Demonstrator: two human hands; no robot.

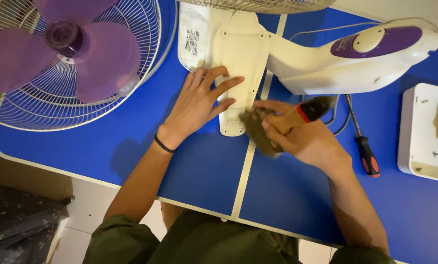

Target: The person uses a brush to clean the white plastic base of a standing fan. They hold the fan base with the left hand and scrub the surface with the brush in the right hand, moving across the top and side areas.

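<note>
My left hand (199, 100) lies flat with spread fingers on a cream plastic fan cover (241, 54) on the blue table (199, 166). My right hand (304, 139) grips a wooden-handled paintbrush (297, 117). Its dusty bristles (258, 129) are blurred at the cover's lower end. Behind it lies the white and purple fan body (361, 54), on its side.
A white fan grille with purple blades (67, 54) rests at the table's left. A screwdriver with a red and black handle (366, 149) and a cable lie right of my right hand. A white box-shaped part (422, 132) sits at the right edge.
</note>
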